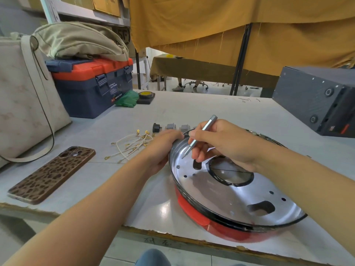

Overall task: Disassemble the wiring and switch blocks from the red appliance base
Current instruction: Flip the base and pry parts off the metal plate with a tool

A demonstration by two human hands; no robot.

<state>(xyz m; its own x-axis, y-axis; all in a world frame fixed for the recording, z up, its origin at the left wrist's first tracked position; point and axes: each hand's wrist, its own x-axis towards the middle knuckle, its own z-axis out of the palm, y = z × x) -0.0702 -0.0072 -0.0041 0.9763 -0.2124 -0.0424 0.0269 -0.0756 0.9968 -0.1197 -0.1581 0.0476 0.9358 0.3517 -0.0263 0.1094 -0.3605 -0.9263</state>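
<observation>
The red appliance base (194, 208) lies on the table with its shiny metal plate (217, 191) facing up, round hole in the middle. My left hand (163, 146) grips the base's far-left rim. My right hand (221, 143) holds a slim grey screwdriver (201, 135) like a pen, its tip touching the plate near the left edge. A bundle of white wires with gold terminals (132, 144) lies loose on the table left of the base. Behind my left hand stand a black switch block (156, 127) and grey blocks (171, 127), side by side.
A phone in a leopard-print case (51, 173) lies at the left front. A blue and red toolbox (92, 85) with a beige bag on top stands at the back left, beside a white tote (25, 100). A dark box (317, 104) sits at the right. Tape roll (147, 95) at the back.
</observation>
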